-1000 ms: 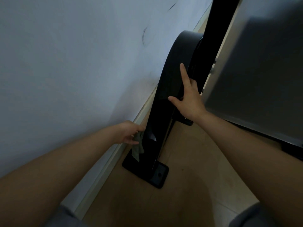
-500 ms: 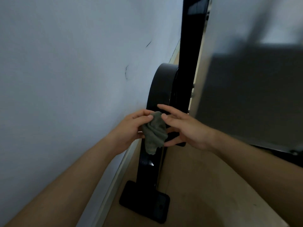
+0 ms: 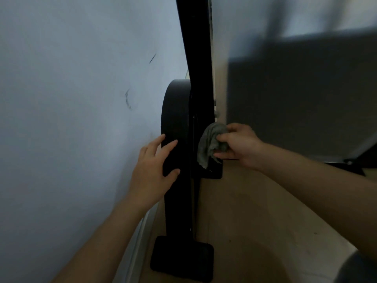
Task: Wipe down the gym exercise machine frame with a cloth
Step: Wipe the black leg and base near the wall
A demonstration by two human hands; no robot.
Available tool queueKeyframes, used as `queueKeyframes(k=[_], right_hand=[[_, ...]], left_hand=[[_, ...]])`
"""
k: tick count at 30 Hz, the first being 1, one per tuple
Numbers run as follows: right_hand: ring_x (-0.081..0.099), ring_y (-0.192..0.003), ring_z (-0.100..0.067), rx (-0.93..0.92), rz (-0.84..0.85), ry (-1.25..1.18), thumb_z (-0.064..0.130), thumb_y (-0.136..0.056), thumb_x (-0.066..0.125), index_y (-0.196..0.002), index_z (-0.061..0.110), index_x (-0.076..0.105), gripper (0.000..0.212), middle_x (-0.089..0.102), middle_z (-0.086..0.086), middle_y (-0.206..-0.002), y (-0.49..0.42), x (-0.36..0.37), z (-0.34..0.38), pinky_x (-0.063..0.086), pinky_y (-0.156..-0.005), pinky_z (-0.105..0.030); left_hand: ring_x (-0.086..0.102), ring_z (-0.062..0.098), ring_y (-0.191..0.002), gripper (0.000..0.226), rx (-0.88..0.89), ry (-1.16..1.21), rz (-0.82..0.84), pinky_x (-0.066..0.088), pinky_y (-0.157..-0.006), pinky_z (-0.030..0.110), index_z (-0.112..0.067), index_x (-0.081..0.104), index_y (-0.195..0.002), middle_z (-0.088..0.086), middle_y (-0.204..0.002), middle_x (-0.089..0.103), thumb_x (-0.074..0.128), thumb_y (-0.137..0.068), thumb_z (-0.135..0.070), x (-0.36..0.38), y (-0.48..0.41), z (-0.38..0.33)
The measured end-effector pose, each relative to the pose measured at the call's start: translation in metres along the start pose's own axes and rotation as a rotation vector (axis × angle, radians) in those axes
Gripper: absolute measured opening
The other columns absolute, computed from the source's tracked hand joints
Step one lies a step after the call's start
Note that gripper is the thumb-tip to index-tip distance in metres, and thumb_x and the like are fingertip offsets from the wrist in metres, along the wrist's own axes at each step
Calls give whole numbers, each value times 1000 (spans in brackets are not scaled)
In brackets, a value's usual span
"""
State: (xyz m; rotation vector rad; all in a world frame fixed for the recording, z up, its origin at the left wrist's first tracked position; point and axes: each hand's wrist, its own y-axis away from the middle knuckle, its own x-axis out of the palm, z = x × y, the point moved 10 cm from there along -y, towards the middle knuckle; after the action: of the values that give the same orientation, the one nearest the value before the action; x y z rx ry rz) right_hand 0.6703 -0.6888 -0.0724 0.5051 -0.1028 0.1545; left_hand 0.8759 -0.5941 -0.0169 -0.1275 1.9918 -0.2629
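Grey, crumpled cloth [image 3: 210,144] is bunched in the right hand [image 3: 239,147], whose grip is closed on it: thumb and curled fingers pinch the fabric, and a loose tail droops below them. The cloth lies against the right side of the glossy black metal frame of the exercise machine [image 3: 199,58], low on its tall upright post and just above a small black base plate [image 3: 214,173] on the floor.

The left hand [image 3: 152,174] rests on the broad, curved black cover [image 3: 175,111] that arches beside the post. Its grip is spread, fingers straight and flat on the surface, holding nothing. That curved piece runs down to a flat black rectangular foot [image 3: 181,260] on the beige floor [image 3: 255,221] (the light is dim, so finer detail of the frame is hard to make out).

A pale bluish wall [image 3: 71,99] with a few dark scuff marks [image 3: 128,101] stands just left of the machine, edged by a light baseboard [image 3: 139,237]. A dark grey panel [image 3: 306,94] stands to the right, behind the right hand.
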Motion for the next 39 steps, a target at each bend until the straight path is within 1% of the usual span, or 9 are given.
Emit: queueKeyframes(k=[3,6,9,14,18,23,26,34,39], right_hand=[[67,-106,-27,-11,73,-17,6,-97,62,-124,14,62,28,61,-11,-124,-6,22,-8,61,-66,-33],[66,-106,-23,0,212,-4,-4,-93,54,-120,17,66,37,65,-10,-120,0,50,-12,61,-76,-35],[66,-107,-27,2,212,-54,-11,-90,43,-123,12,66,46,66,-14,-120,-2,53,-12,61,-80,-41],[69,-101,-24,18,220,-93,7,-99,60,-130,15,62,33,67,-9,-116,-7,54,-5,63,-75,-39],[70,-92,-23,71,269,-133,11,-101,55,-131,14,60,30,67,-11,-112,-11,57,9,63,-68,-35],[61,-121,-32,107,318,-231,31,-100,56,-137,15,57,41,61,-14,-135,-19,60,21,56,-92,-48],[61,-122,-30,95,342,-182,37,-100,56,-138,19,56,43,63,-11,-135,-21,62,15,52,-98,-51],[68,-112,-26,163,374,-97,36,-101,54,-137,19,59,40,69,-8,-125,-15,50,-15,58,-87,-51],[63,-120,-30,251,412,-103,42,-100,53,-138,22,57,43,63,-8,-134,-7,51,-48,54,-93,-56]], left_hand=[[34,25,-143,85,24,-81,61,46,-101,40,-31,42,-152,-2,-165,22,84,-79,-27,17,4,3],[40,26,-140,86,16,-64,35,52,-95,41,-31,44,-150,-3,-165,22,86,-75,-23,18,3,5],[42,25,-140,87,21,-61,21,56,-93,41,-32,44,-150,-4,-164,23,87,-75,-23,18,3,8],[42,23,-140,86,-6,-81,-5,57,-91,42,-35,45,-149,-6,-163,24,87,-75,-26,18,2,8],[46,23,-137,87,2,-90,-20,59,-88,40,-36,45,-148,-7,-163,24,88,-74,-26,19,3,8],[50,24,-134,86,-2,-107,-47,60,-86,39,-36,46,-147,-8,-164,24,88,-73,-24,18,4,7],[51,23,-133,86,-3,-113,-52,61,-82,42,-36,46,-146,-9,-164,24,89,-72,-24,18,4,7],[51,24,-134,86,3,-127,-47,61,-81,45,-36,45,-147,-8,-165,22,88,-74,-24,20,6,7],[49,26,-135,86,1,-142,-42,60,-83,46,-36,43,-149,-8,-166,20,87,-75,-25,20,6,7]])
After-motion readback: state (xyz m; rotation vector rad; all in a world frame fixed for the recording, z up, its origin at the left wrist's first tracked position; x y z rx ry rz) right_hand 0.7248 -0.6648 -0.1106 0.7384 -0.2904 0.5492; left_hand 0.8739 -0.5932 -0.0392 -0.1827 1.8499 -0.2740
